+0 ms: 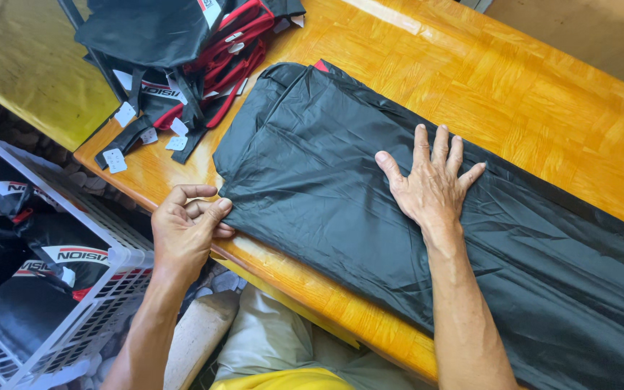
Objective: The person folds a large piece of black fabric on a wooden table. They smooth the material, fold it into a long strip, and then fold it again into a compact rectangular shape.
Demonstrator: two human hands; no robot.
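black nylon cloth [341,217] lies spread flat along the wooden bench [543,94], running from the bench's near-left edge off toward the right. right hand [431,180] rests palm down on the cloth, fingers splayed and grasping nothing, about mid-width of the cloth. left hand [185,231] is at the cloth's left edge, by the bench's near rim, thumb and fingers pinching the hem of the cloth. pile of black and red straps with white tags [182,79] sits on the bench just beyond the cloth's left end. white plastic crate [102,296] stands below the bench, left of the left hand, filled with folded black items.
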